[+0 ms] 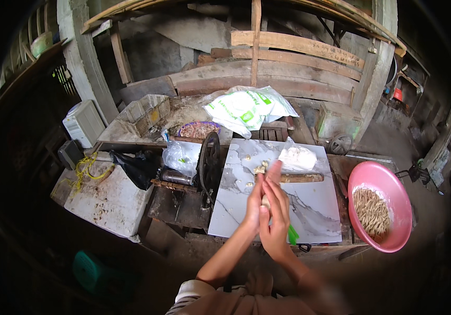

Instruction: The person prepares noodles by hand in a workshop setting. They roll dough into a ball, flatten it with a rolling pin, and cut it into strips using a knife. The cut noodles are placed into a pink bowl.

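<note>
Over the marble-patterned board (314,210) my left hand (253,207) and my right hand (277,212) are pressed palm to palm. A small pale piece of dough (266,201) shows between them. Just beyond my fingertips, small dough pieces (260,168) lie on the board, beside a wooden rolling pin (304,178). A clear plastic bag of white powder (297,157) rests behind the pin. Partly hidden by my right hand is a bright green object (292,235) near the front edge; its kind does not show.
At the right stands a pink basin (405,210) with many thin dough strips (371,212). On the left is a machine with a dark wheel (210,163), next to a black plastic bag (139,169). White and green sacks (251,109) lie behind, near a purple-rimmed tray (199,129).
</note>
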A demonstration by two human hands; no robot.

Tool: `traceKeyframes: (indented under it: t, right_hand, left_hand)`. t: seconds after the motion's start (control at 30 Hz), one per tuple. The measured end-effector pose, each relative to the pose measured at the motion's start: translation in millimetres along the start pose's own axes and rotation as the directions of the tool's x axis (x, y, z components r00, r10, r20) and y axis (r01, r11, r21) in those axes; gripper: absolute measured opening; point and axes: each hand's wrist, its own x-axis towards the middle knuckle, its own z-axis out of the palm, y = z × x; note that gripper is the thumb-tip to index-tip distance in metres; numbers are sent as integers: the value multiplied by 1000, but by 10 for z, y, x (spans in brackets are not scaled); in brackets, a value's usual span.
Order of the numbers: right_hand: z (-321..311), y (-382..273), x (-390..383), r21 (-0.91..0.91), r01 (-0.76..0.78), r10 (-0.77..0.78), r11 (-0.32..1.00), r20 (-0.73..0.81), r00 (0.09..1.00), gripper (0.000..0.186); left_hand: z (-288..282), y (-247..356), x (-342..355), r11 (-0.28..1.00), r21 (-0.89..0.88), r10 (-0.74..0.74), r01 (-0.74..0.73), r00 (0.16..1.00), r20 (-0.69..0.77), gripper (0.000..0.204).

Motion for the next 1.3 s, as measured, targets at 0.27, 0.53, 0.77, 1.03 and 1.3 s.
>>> traceKeyframes:
  t: [0.27,0.53,0.77,1.03,1.3]
  right_hand:
    - [-139,381,149,158,-154,161,975,-30,987,34]
    - [-6,349,-238,90,-194,194,977,14,981,28]
    - [249,180,-172,64,-230,227,971,49,973,30]
    - [128,735,-257,-126,-282,296,951,112,948,37]
    - [310,274,-572,41,-97,92,994,121,988,38]
  left_hand:
    - [327,-104,-257,964,-106,-264,246,940,-215,68]
    - [109,60,-137,975,-98,-219,197,909,-354,65]
    - [-264,-282,-265,990,74,-108,116,988,-108,64]
    - [-34,-212,-314,960,-30,-272,278,907,-321,62]
    - [-472,-97,-147,907,-342,-392,244,785,-479,57]
